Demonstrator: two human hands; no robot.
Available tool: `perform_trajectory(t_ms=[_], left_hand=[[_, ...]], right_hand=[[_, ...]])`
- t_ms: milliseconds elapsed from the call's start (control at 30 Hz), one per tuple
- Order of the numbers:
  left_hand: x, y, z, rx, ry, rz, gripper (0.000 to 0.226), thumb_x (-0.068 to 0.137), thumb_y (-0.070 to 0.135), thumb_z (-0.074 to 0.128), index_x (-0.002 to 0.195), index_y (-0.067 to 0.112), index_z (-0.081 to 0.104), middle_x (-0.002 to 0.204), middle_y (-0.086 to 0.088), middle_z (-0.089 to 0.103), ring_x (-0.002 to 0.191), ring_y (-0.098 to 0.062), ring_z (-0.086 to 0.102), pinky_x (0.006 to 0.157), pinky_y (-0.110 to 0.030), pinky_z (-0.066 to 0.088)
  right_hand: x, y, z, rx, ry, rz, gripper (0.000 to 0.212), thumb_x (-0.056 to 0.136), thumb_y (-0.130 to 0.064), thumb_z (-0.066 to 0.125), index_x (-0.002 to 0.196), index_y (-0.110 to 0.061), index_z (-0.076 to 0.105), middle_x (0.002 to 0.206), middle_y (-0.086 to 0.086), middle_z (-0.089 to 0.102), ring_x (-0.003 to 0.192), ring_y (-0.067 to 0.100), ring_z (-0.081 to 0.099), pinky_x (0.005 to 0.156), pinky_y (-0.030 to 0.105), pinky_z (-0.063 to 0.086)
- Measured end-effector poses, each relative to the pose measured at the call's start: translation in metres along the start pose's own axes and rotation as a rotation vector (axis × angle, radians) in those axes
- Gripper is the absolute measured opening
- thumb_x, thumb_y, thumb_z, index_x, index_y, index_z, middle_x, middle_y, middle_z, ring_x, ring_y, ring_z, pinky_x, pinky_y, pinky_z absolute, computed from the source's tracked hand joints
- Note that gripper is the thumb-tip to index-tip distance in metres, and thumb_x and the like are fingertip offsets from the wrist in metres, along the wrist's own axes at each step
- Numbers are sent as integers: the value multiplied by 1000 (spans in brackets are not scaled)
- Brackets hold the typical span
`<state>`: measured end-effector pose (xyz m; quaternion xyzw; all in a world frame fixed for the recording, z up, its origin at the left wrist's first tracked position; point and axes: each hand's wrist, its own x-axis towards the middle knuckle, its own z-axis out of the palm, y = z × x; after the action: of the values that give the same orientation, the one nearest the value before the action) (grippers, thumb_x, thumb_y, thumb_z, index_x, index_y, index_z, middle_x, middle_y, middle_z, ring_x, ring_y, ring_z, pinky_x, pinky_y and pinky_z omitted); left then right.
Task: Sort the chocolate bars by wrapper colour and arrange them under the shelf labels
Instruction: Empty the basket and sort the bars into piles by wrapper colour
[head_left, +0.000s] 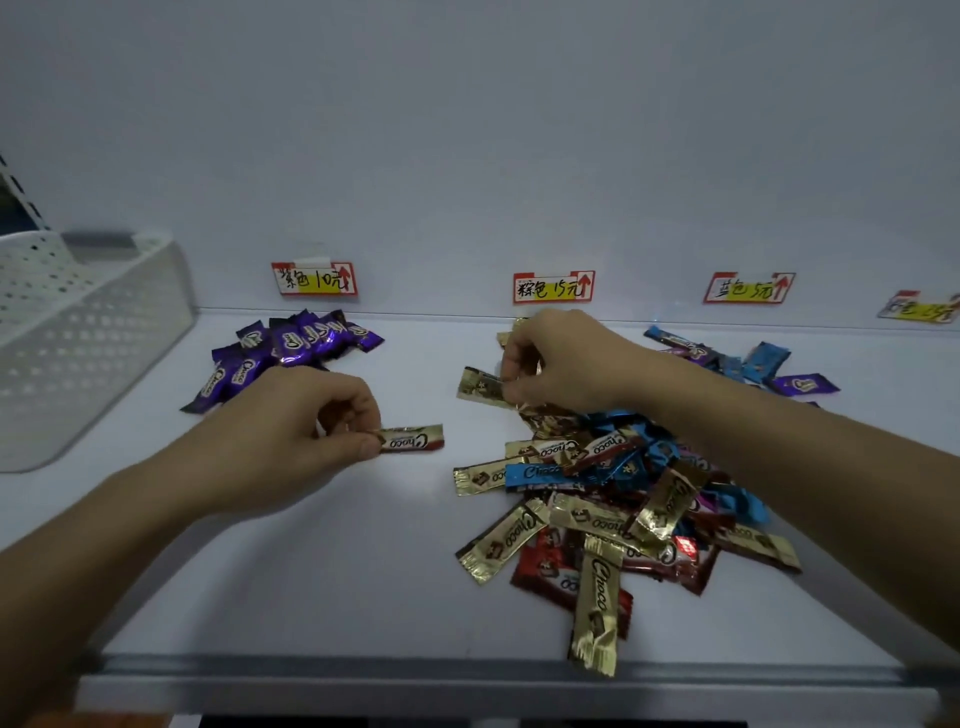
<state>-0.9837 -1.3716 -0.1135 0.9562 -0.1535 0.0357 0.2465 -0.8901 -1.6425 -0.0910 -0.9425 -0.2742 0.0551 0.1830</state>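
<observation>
Pinching the crimped end of a slim gold-and-red bar (413, 438) over the smooth white shelf (322, 571), the left hand (317, 421) curls tight; the right hand (556, 364) grips a crinkly gold foil bar (480, 387) beneath the middle label (553, 287), beside the glossy mixed heap (613, 509).

Gold wrappers (597, 608) showing glossy, crinkled foil. Purple wrappers (296, 343) glinting, shiny film. Basket (78, 332) appearing matt perforated plastic. Shelf (311, 571) presenting smooth matt surface. Labels (314, 279) looking paper.
</observation>
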Motion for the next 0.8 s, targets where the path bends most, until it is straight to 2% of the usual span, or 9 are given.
perform_trajectory(t_ms=[100,167,267,333,400,500,567,667,800], left_hand=[[10,8,1,-172,59,-57,14,86,20,76,77,28,70,65,8,67,59,-5,60,57,-18,44],[24,18,1,-273,86,-97,9,91,18,72,83,24,72,65,6,71,59,-4,64,57,-13,43],[59,33,5,-376,125,-142,5,93,19,68,92,21,73,70,6,74,61,-4,67,58,-17,46],[88,39,13,-428,138,-197,4,94,19,69,93,22,72,73,6,75,61,-4,67,62,-24,49],[116,42,25,-404,132,-239,6,93,20,70,90,24,72,78,6,76,66,-8,70,65,-27,50],[147,41,44,-355,86,-276,7,92,20,71,86,22,73,84,-2,76,74,-19,72,74,-35,60],[160,40,54,-358,74,-290,8,91,20,73,83,21,74,87,-6,75,78,-22,70,77,-38,61],[175,43,63,-275,116,-288,7,88,25,76,84,20,75,91,-4,73,82,-18,66,76,-35,58],[179,50,72,-117,213,-249,20,89,39,74,87,21,66,92,2,69,77,-7,57,68,-29,45]], right_hand=[[-4,1,-9,134,84,0,14,89,-24,75,81,-28,65,86,-12,66,78,3,59,62,17,42],[-4,10,-19,162,163,41,11,90,-23,74,84,-26,66,85,-7,68,77,8,61,65,22,47],[4,37,-33,102,259,161,7,89,-19,74,86,-20,68,82,-4,67,77,14,62,65,24,46],[15,53,-38,7,236,222,8,90,-13,73,87,-20,69,84,-4,66,79,14,62,64,21,43],[26,63,-38,-85,197,246,10,89,-10,73,86,-20,71,87,-1,68,80,15,62,66,20,45],[37,72,-36,-138,238,239,4,85,-13,78,84,-14,74,89,2,72,80,17,65,81,30,55],[39,76,-35,-170,284,249,9,84,-20,80,84,-14,73,86,3,72,74,18,64,75,33,55],[35,83,-36,-242,353,316,22,83,-36,81,83,-17,69,81,3,69,72,21,64,66,34,54],[18,88,-47,-177,324,285,20,87,-39,76,86,-19,70,84,0,69,76,16,65,74,37,58]])
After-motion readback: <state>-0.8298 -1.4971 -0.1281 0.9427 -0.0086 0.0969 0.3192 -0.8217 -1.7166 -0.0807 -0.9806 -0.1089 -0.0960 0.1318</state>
